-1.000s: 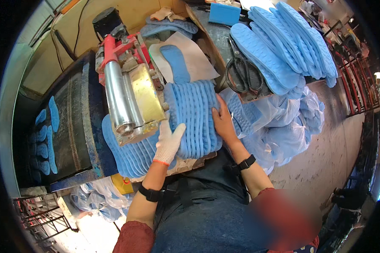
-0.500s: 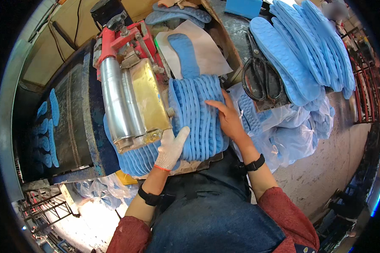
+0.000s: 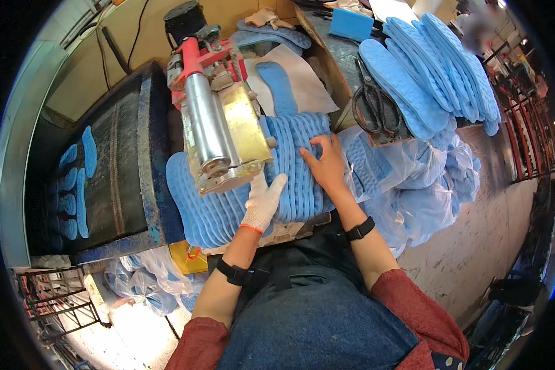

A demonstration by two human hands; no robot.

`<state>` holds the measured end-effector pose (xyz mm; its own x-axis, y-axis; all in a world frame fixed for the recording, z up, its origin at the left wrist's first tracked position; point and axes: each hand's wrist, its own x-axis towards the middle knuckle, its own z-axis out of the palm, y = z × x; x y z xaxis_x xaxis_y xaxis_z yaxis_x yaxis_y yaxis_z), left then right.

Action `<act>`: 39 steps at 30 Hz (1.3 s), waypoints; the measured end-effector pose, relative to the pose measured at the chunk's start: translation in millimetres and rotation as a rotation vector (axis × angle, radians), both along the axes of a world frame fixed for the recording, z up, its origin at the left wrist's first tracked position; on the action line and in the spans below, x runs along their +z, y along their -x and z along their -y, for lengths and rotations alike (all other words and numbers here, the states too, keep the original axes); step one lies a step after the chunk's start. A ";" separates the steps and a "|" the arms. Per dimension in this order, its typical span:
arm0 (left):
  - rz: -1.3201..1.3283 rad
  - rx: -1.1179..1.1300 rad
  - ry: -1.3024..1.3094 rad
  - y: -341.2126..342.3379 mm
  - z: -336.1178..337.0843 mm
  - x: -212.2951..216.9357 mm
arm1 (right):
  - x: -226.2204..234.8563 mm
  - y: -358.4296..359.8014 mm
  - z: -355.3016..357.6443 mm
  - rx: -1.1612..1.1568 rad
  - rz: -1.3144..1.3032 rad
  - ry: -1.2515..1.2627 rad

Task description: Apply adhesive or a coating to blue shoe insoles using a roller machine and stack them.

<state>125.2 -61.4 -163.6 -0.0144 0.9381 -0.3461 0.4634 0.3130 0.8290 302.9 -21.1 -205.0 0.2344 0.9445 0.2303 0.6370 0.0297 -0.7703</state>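
Note:
A row of blue insoles [image 3: 290,185] stands on edge, packed side by side, in front of me. My left hand [image 3: 264,200], in a white glove, lies on the row with its thumb stretched out; some fingers are hidden beside the press head. At the row's right side is my bare right hand [image 3: 327,163], thumb and fingers apart and slightly bent, touching the insole edges. A second group of blue insoles [image 3: 197,209] leans under the press [image 3: 213,129], which has a steel cylinder, a brass-coloured block and a red arm. Behind the row, a single insole [image 3: 277,86] lies on white paper [image 3: 311,86].
Black scissors [image 3: 376,108] and piled insoles [image 3: 435,80] rest on the right-hand bench near a blue box [image 3: 351,24]. Clear bags of insoles [image 3: 407,191] hang below it. On the left, a dark conveyor belt [image 3: 120,166] carries several insoles.
The view has shifted, showing more of the insoles under the press. My right fingers have bent more over the row's edge. My left hand stays on the insoles.

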 end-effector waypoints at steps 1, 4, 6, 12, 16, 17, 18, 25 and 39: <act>0.005 0.004 -0.004 2.6 0.6 -5.1 | -0.6 3.6 1.2 -0.029 0.119 -0.097; 0.061 0.018 -0.077 8.3 -0.3 -15.8 | 12.4 13.2 1.8 0.036 0.308 -0.277; 0.049 0.005 -0.068 8.9 -0.1 -16.4 | 18.6 14.6 0.7 0.127 0.380 -0.359; 0.150 0.028 -0.047 8.4 -1.7 -5.6 | 8.8 8.0 -4.6 0.270 0.397 -0.316; 0.063 0.047 -0.048 11.8 6.8 21.7 | 21.6 16.6 2.2 0.242 0.402 -0.338; 0.008 0.044 -0.089 13.2 11.5 27.6 | 30.9 21.9 9.4 0.228 0.394 -0.343; -0.047 0.044 -0.134 13.7 15.1 31.4 | 40.3 28.2 22.2 0.202 0.276 -0.249; 0.093 -0.363 -0.239 19.3 59.1 60.7 | 51.0 34.0 51.6 0.149 -0.609 0.289; 0.635 0.061 -1.072 103.7 -8.8 113.3 | 167.1 49.2 -37.6 0.727 0.280 -0.381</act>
